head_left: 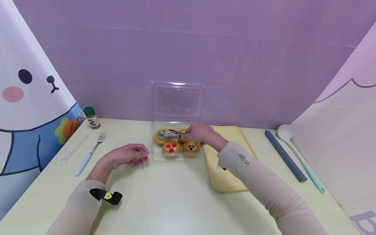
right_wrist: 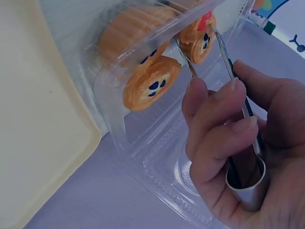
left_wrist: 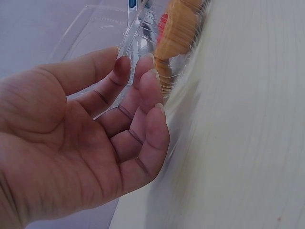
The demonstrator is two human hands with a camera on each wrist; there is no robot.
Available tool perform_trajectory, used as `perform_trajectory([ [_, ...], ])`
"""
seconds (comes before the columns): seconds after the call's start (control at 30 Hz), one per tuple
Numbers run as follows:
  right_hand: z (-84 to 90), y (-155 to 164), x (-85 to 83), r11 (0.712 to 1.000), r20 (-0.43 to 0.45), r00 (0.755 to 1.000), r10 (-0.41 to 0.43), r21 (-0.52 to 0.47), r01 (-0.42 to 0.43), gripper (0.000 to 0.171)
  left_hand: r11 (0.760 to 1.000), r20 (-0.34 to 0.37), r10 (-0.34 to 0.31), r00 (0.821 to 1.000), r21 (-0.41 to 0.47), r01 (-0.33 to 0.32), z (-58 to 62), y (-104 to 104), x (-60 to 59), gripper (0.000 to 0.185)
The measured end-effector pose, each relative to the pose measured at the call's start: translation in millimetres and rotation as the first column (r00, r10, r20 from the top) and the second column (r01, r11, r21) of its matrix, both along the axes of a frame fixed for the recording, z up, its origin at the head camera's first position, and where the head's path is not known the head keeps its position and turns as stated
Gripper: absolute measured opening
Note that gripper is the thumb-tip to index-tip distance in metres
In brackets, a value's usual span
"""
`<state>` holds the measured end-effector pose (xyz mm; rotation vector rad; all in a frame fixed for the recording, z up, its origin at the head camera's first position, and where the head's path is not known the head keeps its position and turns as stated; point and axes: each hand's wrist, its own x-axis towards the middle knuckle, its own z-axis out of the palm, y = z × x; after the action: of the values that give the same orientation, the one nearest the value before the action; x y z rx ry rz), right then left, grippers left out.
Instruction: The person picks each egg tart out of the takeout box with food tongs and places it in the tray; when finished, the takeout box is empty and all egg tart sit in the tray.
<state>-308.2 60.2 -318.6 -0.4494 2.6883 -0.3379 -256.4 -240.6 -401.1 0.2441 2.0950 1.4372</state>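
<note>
Right hand point(head_left: 202, 133) grips part-open tongs point(head_left: 169, 135) at a tart point(head_left: 158, 140); left hand point(head_left: 127, 155) hangs half-curled, empty, beside the clear box point(head_left: 178, 101); gentle, even squeezing probably serves best

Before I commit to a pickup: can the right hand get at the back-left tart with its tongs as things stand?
Probably yes: the right hand holds the tongs over the back-left tart, and the clear lid stands open, leaving access from above.

One tart point(head_left: 171, 148) bore red patches on golden-orange; the tongs point(head_left: 169, 135) were silver, the tray point(head_left: 224, 180) pale yellow, the backdrop point(head_left: 188, 52) purple
</note>
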Motion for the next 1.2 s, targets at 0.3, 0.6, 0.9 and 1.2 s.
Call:
perform_trajectory([
  [0.3,1.3,-1,3.0,1.000,-0.002,1.000,-0.011,-0.016,0.011,0.035,1.000,-0.004,-0.012,1.000,0.007,0.012,0.1,-1,-0.7,0.034],
  [0.6,6.2,-5,3.9,1.000,0.013,1.000,-0.002,0.022,0.002,0.035,1.000,-0.002,0.005,1.000,0.000,-0.005,-1.3,-2,-1.8,0.035],
  [0.9,2.4,-4,0.7,0.999,0.031,0.999,-0.024,-0.032,0.025,0.032,1.000,-0.004,0.007,1.000,0.001,-0.007,-1.7,-2,-1.7,0.034],
  [1.2,-7.1,6,1.1,0.987,-0.021,0.999,-0.043,-0.159,0.039,0.035,1.000,0.000,0.009,1.000,-0.002,-0.009,-0.1,-1,0.0,0.031],
])
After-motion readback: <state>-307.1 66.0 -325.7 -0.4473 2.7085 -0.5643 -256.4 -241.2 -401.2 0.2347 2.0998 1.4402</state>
